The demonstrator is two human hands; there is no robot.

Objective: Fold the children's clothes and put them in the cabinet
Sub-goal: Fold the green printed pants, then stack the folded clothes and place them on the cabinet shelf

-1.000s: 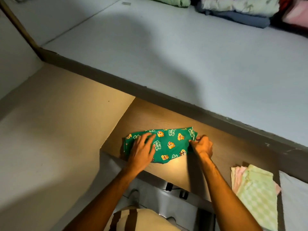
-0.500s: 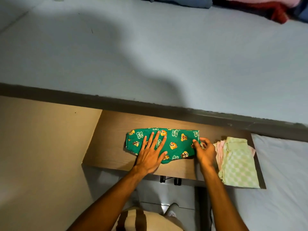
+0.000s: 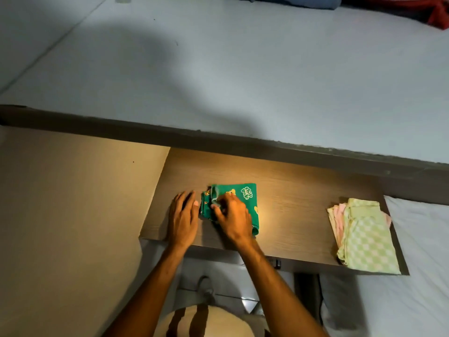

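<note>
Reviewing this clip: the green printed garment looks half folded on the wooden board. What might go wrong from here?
1. The right hand pins the green garment at its left edge only; letting go may let the fold spring open.
2. The left hand lies flat beside the cloth, not on it, so layers could slip unevenly.
3. The garment's lower corner nears the wooden board front edge and might slide off.

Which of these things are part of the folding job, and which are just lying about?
Part of the job:
green printed garment
left hand
right hand, pressing on the garment
folded checked stack
wooden surface

Lying about:
blue cloth at the far edge
red cloth beside it
</note>
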